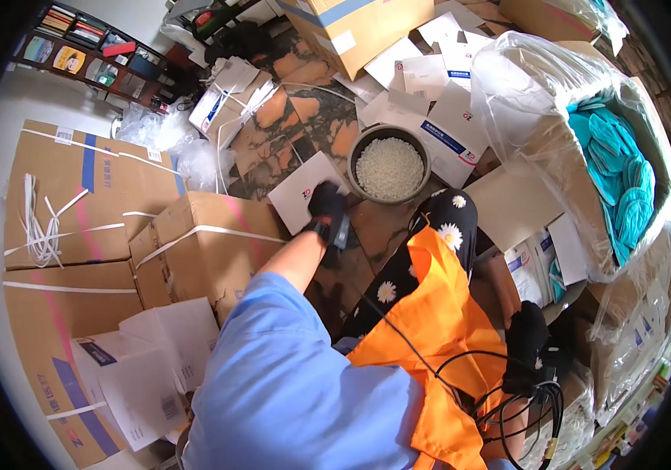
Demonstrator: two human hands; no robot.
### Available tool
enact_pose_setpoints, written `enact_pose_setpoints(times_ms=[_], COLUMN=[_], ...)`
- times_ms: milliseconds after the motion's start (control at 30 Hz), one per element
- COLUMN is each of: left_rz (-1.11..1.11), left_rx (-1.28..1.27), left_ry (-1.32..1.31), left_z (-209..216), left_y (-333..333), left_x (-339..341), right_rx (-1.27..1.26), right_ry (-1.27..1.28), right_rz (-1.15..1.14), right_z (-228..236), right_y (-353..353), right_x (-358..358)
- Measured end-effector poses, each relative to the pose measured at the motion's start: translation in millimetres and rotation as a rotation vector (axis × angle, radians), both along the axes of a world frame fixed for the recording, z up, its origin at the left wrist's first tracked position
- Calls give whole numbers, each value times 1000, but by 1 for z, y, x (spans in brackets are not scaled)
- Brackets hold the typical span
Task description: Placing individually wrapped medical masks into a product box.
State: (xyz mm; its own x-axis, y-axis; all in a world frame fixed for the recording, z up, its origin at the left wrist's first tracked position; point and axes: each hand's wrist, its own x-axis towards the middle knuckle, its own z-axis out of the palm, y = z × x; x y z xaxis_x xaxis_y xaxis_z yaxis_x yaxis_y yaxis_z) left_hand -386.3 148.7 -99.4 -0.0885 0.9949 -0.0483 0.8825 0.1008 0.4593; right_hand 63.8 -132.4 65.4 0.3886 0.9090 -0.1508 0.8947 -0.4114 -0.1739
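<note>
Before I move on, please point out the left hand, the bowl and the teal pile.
Left hand (327, 201), head view: back of the gloved hand.
Bowl (389, 131), head view: inner wall, far side.
Teal pile (622, 166), head view: near the middle of the pile.

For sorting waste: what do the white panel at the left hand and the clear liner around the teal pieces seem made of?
White panel: probably matte card, from its flat face and crisp edges. Clear liner: likely glossy plastic film, with shining wrinkles.
</note>
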Motion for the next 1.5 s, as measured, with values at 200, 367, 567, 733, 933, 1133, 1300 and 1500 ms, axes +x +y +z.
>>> enact_pose_setpoints(times_ms=[200,367,567,733,933,1133,1300,1500], left_rz=[9,196,258,240,246,180,222,4], left_rx=[-260,-218,-437,-358,-516,-392,-350,-226], left_ry=[393,216,286,320,413,322,266,385], left_z=[-138,-142,-108,-146,-175,-144,-139,-66], left_y=[-89,-61,-51,-75,-87,-55,-51,-7], left_x=[-72,-46,-41,-71,-87,-61,-65,-127], right_rx=[-15,-153,-245,-289,-228,-308,-365,-256], right_ry=[106,105,105,21,37,59,76,67], right_rz=[-43,-82,-82,-15,-24,-94,-75,-84], right_z=[-3,-8,-23,-33,-35,-25,-36,-38], right_y=[-11,-24,-20,-21,-20,-5,5,52], right_x=[6,12,23,22,16,-5,24,52])
